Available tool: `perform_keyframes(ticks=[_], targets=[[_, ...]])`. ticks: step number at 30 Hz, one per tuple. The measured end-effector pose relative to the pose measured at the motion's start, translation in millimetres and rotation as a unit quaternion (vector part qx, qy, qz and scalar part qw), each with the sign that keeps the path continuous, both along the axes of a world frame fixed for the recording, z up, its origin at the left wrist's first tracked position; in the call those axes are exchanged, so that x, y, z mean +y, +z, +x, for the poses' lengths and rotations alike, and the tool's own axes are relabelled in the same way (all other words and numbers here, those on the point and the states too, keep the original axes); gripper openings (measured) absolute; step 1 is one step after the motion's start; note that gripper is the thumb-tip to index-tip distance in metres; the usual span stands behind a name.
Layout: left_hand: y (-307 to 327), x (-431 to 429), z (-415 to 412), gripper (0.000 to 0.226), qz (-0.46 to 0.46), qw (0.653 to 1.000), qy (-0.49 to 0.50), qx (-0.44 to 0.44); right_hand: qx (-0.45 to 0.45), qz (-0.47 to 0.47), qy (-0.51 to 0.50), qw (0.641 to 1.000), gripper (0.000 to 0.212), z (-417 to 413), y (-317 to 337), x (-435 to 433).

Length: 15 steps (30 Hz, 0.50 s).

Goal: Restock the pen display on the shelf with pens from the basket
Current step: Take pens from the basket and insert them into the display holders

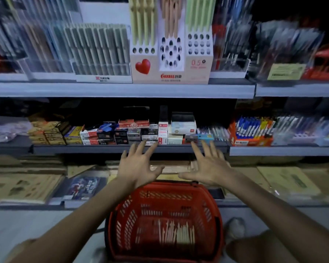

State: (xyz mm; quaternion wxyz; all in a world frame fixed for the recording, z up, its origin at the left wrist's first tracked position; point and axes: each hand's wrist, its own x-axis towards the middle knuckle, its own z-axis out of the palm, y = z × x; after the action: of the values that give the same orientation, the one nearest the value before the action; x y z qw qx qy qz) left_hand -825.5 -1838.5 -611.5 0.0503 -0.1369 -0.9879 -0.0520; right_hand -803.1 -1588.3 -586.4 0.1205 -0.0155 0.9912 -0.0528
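The left hand (139,168) and right hand (210,168) are hovering over the far rim of the red plastic mesh basket (124,224), each grip spread wide and empty. Pale slim pens (179,235) are lying inside it; the white cardboard pen display (170,76) is standing on the grey shelf (103,90) above.

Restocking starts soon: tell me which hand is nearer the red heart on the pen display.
Left. The left hand is straight below the red heart; the right hand is below and further right.

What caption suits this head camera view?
Left hand and right hand open over the red basket of pens, pen display partly empty above.
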Motion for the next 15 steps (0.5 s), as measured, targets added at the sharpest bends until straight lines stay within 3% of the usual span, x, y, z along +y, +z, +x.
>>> perform_keyframes(ticks=[15], targets=[[-156.1,9.9,6.4,0.08,-0.018,0.975,0.011,-0.223,-0.202,-0.075,-0.015,0.976,0.124,-7.0,-191.6,3.9]])
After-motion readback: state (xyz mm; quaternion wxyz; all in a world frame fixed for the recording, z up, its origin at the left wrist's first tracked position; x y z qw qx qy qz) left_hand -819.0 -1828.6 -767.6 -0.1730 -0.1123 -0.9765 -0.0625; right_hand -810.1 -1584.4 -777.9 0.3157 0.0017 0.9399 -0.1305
